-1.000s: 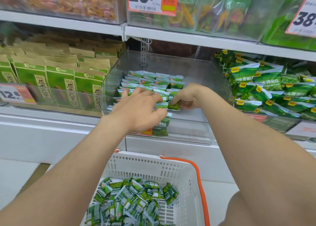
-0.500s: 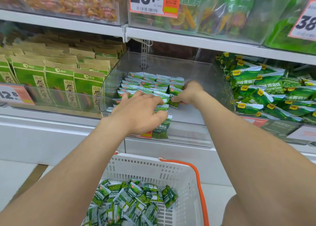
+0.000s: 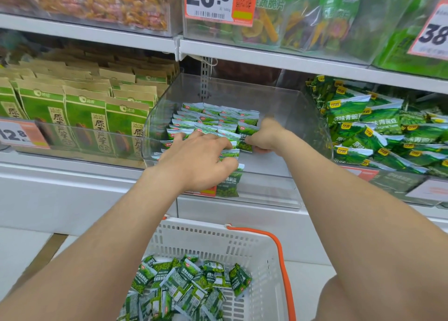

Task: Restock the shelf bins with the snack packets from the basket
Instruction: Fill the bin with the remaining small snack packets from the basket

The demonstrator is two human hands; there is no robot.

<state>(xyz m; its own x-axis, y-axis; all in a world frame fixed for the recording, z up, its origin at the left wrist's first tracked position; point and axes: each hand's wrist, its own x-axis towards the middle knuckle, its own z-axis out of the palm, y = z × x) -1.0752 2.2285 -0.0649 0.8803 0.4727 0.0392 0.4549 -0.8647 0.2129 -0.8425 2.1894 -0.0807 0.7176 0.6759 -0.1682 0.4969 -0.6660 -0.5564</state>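
Inside the clear bin [image 3: 303,117], just left of the right hand [image 3: 265,136], packet rows [image 3: 213,119] stand upright. Right hand pinches one packet [image 3: 246,142] at the row end. Left hand [image 3: 196,160], nearer the basket [image 3: 242,235], grips spare packets [image 3: 229,182].

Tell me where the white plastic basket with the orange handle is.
In the head view, the white plastic basket sits bottom centre, directly below the clear plastic shelf bin, with loose green snack packets inside.
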